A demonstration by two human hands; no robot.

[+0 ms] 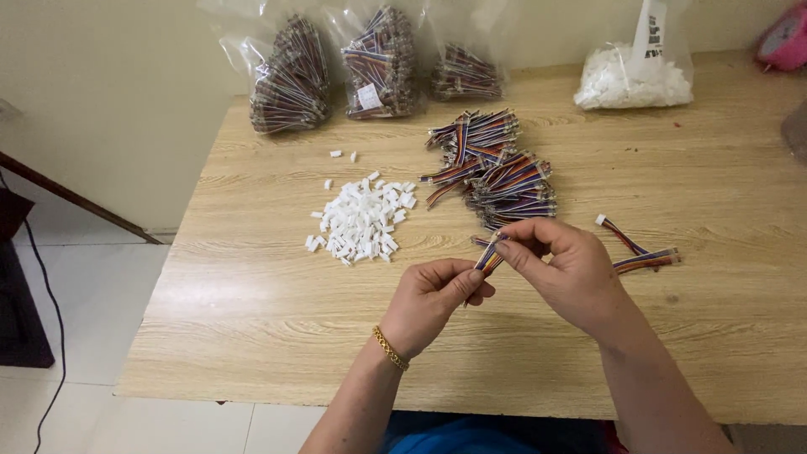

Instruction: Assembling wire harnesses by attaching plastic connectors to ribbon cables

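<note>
Both my hands meet over the near middle of the table (252, 336), pinching one short ribbon cable (488, 256) between them. My left hand (433, 298) grips its lower end with thumb and forefinger; my right hand (567, 273) clasps the upper end at the fingertips. Just beyond lies the cable pile (496, 172), with white connectors (361, 220) heaped to its left. Two finished cables (639, 250) rest right of my right hand. Bagged cables (336, 71) and a bag of connectors (635, 80) line the far edge.
</note>
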